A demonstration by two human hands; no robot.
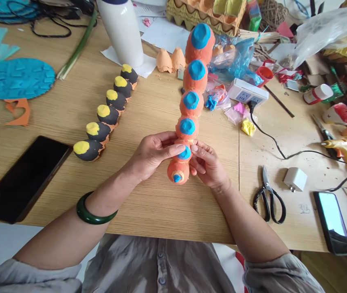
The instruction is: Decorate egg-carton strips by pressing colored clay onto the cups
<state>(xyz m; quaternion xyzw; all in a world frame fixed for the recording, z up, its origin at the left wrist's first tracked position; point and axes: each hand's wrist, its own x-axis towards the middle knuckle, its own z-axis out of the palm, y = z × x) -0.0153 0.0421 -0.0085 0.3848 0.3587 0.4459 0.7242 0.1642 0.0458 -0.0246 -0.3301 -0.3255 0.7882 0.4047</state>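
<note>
A long orange caterpillar-like model, made of egg-carton cups topped with blue clay discs, lies lengthwise on the wooden table. My left hand grips its near end from the left, thumb pressing a blue clay disc. My right hand holds the same segment from the right, fingertips pinched at that disc. The nearest cup carries only a small blue dab. A green bangle circles my left wrist.
A row of black cups with yellow tops lies to the left, beside a dark phone. Scissors, a white charger, a second phone, a glue gun and a power strip sit to the right. A white bottle stands behind.
</note>
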